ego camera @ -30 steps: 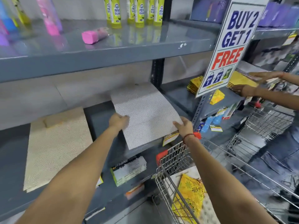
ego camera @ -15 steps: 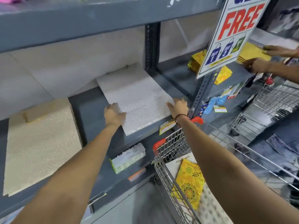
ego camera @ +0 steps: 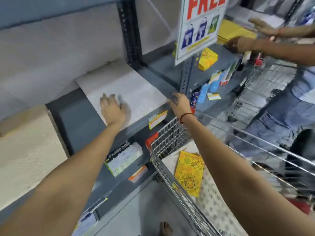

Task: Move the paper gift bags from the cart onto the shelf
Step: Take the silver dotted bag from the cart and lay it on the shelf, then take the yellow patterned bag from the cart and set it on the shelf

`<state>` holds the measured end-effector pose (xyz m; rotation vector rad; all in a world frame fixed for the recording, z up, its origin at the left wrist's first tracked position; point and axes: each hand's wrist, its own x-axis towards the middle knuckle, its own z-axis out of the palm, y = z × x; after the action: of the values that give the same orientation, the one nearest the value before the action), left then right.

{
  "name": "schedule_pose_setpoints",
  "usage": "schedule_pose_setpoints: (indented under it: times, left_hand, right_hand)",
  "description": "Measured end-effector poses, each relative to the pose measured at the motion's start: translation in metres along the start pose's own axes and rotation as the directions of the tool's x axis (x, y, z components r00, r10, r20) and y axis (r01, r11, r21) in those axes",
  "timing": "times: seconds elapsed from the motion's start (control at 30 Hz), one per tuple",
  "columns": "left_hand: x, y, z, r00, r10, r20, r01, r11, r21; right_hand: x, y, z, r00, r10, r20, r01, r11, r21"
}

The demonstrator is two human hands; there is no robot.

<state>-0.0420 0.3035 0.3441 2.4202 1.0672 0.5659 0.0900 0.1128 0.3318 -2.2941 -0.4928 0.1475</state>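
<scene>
A flat white dotted gift bag [ego camera: 129,86] lies on the grey shelf [ego camera: 80,120]. My left hand [ego camera: 112,108] rests flat on its near left part, fingers spread. My right hand [ego camera: 180,103] touches the bag's near right corner at the shelf edge. A cream gift bag [ego camera: 25,154] lies flat on the same shelf to the left. In the wire cart [ego camera: 170,138] at the lower right lie a yellow patterned gift bag [ego camera: 189,172] and a white patterned one [ego camera: 211,198] under it.
A "FREE" sign [ego camera: 201,26] hangs on the shelf upright. Another person's hands [ego camera: 242,43] handle yellow bags [ego camera: 230,31] on the right shelf section, beside a second cart [ego camera: 262,86]. Price labels line the shelf edge. A bare foot [ego camera: 165,229] shows on the floor.
The white dotted bag went from tilted in both hands to lying flat on the shelf. My left hand moved onto its top, and the view has tilted downward.
</scene>
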Motion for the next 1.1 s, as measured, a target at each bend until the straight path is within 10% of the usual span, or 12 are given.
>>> schedule_pose_setpoints:
  times: [0.17,0.3,0.53,0.93,1.1]
  left_hand:
    - [-0.070,0.072,0.056,0.894,0.448,-0.013,-0.446,0.884,-0.140]
    - [-0.137,0.107,0.131,0.769,0.580,0.269,-0.543,0.814,-0.206]
    - [-0.209,0.093,0.253,0.513,-0.009,0.858,-0.253,0.954,0.161]
    - [-0.216,0.032,0.343,0.294,-0.406,0.865,0.031,0.909,0.415]
    - [-0.207,0.026,0.338,0.357,-0.478,0.802,0.239,0.877,0.417]
  right_hand:
    - [-0.056,0.090,-0.025,0.971,0.210,-0.116,-0.201,0.976,0.078]
    - [-0.121,0.187,-0.025,0.861,0.498,-0.107,-0.492,0.867,0.077]
    - [-0.216,0.273,0.032,0.639,0.759,0.125,-0.769,0.635,0.077]
    - [-0.189,0.305,0.106,0.572,0.760,0.310,-0.820,0.544,0.179]
    - [-0.189,0.306,0.108,0.537,0.773,0.337,-0.843,0.484,0.235]
